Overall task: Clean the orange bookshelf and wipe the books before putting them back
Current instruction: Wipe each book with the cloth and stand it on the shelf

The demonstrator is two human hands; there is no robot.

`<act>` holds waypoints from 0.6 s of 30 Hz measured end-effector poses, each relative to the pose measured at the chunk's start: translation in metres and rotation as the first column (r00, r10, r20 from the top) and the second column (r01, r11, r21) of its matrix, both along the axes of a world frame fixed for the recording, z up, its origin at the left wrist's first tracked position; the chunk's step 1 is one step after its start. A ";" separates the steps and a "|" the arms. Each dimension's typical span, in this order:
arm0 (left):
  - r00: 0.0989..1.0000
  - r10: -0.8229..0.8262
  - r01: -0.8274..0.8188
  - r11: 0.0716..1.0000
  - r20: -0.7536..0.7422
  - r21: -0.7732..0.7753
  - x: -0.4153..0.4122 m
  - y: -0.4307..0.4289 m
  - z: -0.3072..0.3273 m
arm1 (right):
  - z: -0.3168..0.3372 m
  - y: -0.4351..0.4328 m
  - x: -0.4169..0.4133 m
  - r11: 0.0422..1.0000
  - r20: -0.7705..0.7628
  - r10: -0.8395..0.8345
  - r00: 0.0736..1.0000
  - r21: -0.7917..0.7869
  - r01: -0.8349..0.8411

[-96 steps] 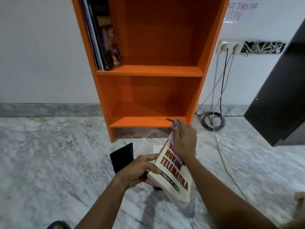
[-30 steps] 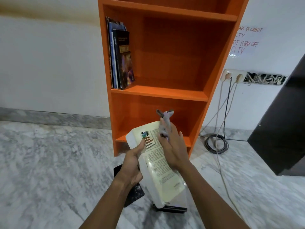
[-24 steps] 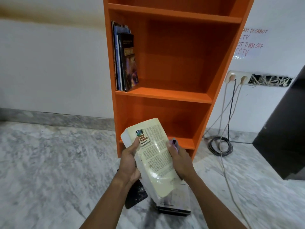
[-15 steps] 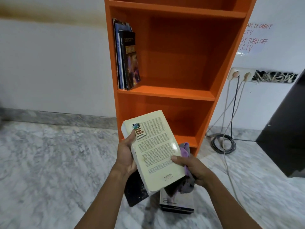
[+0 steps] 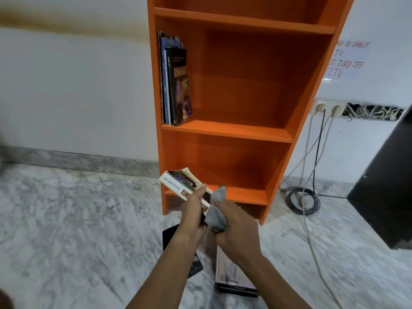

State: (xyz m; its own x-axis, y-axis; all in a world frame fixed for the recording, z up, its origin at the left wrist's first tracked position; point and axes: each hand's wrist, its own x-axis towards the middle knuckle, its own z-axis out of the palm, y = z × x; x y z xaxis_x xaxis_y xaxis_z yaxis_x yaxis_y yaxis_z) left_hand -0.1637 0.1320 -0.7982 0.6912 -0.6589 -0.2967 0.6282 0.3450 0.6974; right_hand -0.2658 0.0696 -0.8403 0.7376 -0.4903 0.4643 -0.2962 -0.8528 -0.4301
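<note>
Your left hand (image 5: 192, 210) grips book (image 5: 178, 182) at centre frame, low before orange bookshelf (image 5: 225, 128); spine now faces you, where back cover did half second ago. Your right hand (image 5: 238, 230), then on book's edge, now bunches grey cloth (image 5: 215, 214) against spine, hands together. Marble floor (image 5: 66, 219) below: black book (image 5: 169, 235), pale book (image 5: 229, 275). Right of frame: wall socket (image 5: 327, 107), coiled cable (image 5: 303, 201).

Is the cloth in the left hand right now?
No, the right hand grips the grey cloth, while the left hand holds the book.
</note>
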 end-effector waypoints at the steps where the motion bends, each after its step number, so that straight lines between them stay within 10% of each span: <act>1: 0.999 -0.029 0.029 0.999 0.015 -0.024 -0.001 0.005 -0.001 | -0.001 0.000 0.000 0.999 -0.030 0.031 0.999 -0.005 -0.032; 7: 0.996 -0.078 0.087 0.969 0.047 -0.230 0.000 0.011 0.001 | 0.023 -0.007 0.006 0.948 0.002 0.222 0.975 0.234 -0.217; 14: 0.967 -0.142 0.178 0.971 0.212 -0.162 -0.011 0.016 0.007 | 0.053 -0.033 0.013 0.961 0.097 -0.075 0.993 0.273 0.046; 18: 0.969 -0.133 0.172 0.968 0.206 -0.182 -0.002 0.022 0.007 | 0.073 -0.044 0.003 0.720 0.165 0.002 0.986 0.684 -0.116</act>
State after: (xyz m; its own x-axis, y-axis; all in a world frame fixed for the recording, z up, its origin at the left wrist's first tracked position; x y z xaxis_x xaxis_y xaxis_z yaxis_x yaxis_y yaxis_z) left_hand -0.1654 0.1540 -0.7908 0.6091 -0.7928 -0.0230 0.5459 0.3980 0.7373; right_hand -0.2632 0.0252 -0.7676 0.7298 -0.6736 0.1165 -0.1423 -0.3163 -0.9379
